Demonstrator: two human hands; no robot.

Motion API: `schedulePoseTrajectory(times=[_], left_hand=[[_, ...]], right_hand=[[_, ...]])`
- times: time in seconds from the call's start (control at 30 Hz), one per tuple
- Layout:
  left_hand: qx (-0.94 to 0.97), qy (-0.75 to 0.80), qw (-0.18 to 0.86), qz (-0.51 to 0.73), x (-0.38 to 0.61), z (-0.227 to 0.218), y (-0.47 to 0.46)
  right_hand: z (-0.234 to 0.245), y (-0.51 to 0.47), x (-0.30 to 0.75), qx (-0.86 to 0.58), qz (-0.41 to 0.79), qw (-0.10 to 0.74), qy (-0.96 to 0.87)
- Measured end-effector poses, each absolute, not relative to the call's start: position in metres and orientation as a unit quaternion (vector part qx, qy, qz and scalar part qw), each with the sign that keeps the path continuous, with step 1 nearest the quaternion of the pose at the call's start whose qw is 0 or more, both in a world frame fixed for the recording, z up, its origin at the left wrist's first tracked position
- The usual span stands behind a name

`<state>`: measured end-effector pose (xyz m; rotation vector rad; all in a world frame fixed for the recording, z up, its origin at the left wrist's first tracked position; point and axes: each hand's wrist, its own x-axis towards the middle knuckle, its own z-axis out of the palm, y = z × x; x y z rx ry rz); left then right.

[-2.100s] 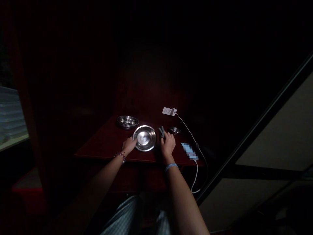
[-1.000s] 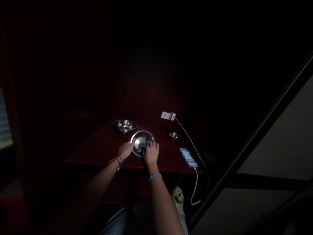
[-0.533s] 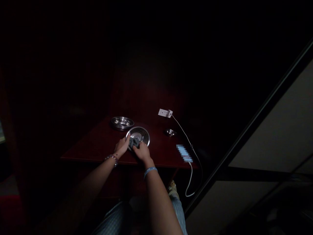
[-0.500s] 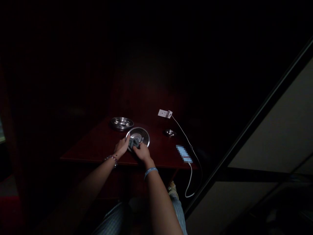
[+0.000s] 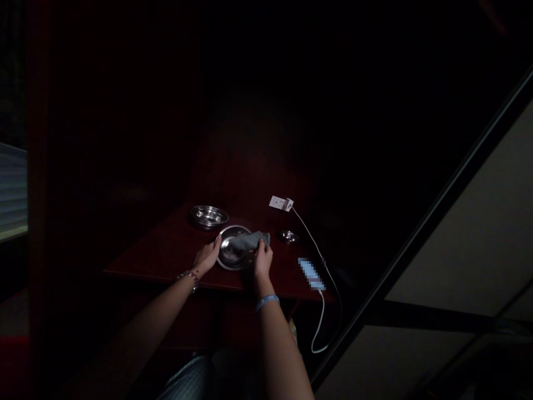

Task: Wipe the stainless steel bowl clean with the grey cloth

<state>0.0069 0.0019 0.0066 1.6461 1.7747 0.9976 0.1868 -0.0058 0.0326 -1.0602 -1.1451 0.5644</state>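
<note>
My left hand (image 5: 207, 258) grips the left rim of a shiny metal bowl (image 5: 227, 256), thumb over the edge. The bowl is held tilted above the front part of the dark red table (image 5: 158, 261). A grey cloth (image 5: 249, 241) is pinched in my right hand (image 5: 264, 260) at the bowl's right side. One end of the cloth hangs across the bowl's opening. Behind and left of it sit stacked metal dishes (image 5: 209, 215). A small metal bowl (image 5: 287, 237) rests to the right of my right hand.
A white socket plate (image 5: 281, 203) with a plugged-in charger is on the back wall. Its white cable (image 5: 310, 229) loops down to a phone (image 5: 311, 273), blurred out, near the table's right front. A dark slanting edge (image 5: 416, 239) borders a pale panel at right.
My right hand has come out of the bowl, up and to the right. The cloth, bunched inside the bowl before, is now stretched across its opening. My left hand keeps its hold.
</note>
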Motion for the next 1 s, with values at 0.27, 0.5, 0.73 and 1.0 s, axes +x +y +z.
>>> schedulePoseTrajectory(times=[0.27,0.5,0.73,1.0], left_hand=[[0.606,0.661,0.25,0.365,0.007,0.007,0.003],[0.601,0.675,0.249,0.349,0.008,0.012,0.002],[0.602,0.682,0.241,0.339,0.007,0.012,0.001],[0.597,0.669,0.266,0.355,0.008,0.014,-0.003]], right_hand=[[0.048,-0.018,0.193,-0.516,0.113,0.681,-0.507],[0.05,-0.03,0.186,-0.414,0.0,0.511,-0.753],[0.046,-0.038,0.174,-0.413,-0.099,0.198,-0.883],[0.033,-0.023,0.185,-0.523,-0.14,0.209,-0.814]])
